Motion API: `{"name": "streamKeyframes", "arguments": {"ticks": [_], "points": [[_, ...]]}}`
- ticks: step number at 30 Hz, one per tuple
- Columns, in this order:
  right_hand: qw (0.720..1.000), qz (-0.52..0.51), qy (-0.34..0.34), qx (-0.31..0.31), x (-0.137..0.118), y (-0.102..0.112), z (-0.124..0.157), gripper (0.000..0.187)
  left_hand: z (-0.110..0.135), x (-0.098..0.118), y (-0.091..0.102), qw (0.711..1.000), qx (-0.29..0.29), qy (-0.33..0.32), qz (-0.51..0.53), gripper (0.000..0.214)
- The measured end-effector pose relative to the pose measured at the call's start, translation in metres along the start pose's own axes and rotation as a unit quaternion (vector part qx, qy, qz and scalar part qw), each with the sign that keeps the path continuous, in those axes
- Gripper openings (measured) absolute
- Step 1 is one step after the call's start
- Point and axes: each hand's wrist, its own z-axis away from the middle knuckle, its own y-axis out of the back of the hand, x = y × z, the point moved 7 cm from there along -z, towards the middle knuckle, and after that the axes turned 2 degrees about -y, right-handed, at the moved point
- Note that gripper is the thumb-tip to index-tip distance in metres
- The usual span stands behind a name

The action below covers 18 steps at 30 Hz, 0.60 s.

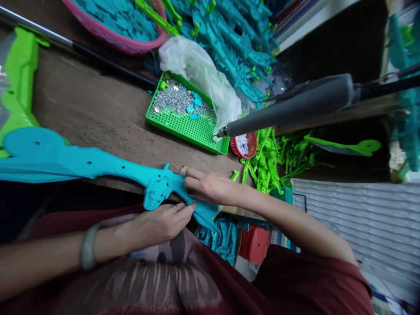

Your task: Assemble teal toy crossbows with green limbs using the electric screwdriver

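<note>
A long turquoise plastic toy part (98, 164) lies across the near edge of the wooden table (98, 109). My left hand (160, 223), with a pale bangle on the wrist, grips its lower edge from below near the hub. My right hand (210, 188) rests on the same part from the right, fingers pressed on it close to the left fingertips. Whether a small piece sits between the fingers is hidden.
A green tray (190, 127) holds screws and small turquoise bits, with a white plastic bag (200, 74) behind it. A grey powered screwdriver (288, 109) hangs over a small red basket (244, 145). Piles of turquoise (236, 39) and green parts (272, 162) lie around; a pink basket (114, 26) stands far left.
</note>
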Motion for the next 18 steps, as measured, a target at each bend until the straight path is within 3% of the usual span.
{"name": "streamKeyframes", "arguments": {"ticks": [5,11,14,16,18], "points": [[0.982,-0.181,0.034,0.044,0.006,-0.002,0.008,0.010,0.000,0.000,-0.002,1.000,-0.028,0.004,0.003,0.027],[0.989,-0.112,0.024,0.089,-0.001,0.000,0.025,0.022,-0.005,0.002,0.004,1.000,-0.026,0.004,0.001,0.029],[0.975,-0.101,-0.011,0.198,-0.010,0.017,0.047,0.019,-0.013,-0.003,0.018,0.993,-0.003,0.039,0.112,0.031],[0.947,-0.108,0.001,0.303,-0.025,0.027,0.068,0.014,-0.018,-0.011,0.029,0.961,0.026,0.097,0.259,0.026],[0.925,-0.088,0.029,0.369,-0.046,0.025,0.085,0.017,-0.020,-0.024,0.030,0.894,0.036,0.194,0.403,0.019]]}}
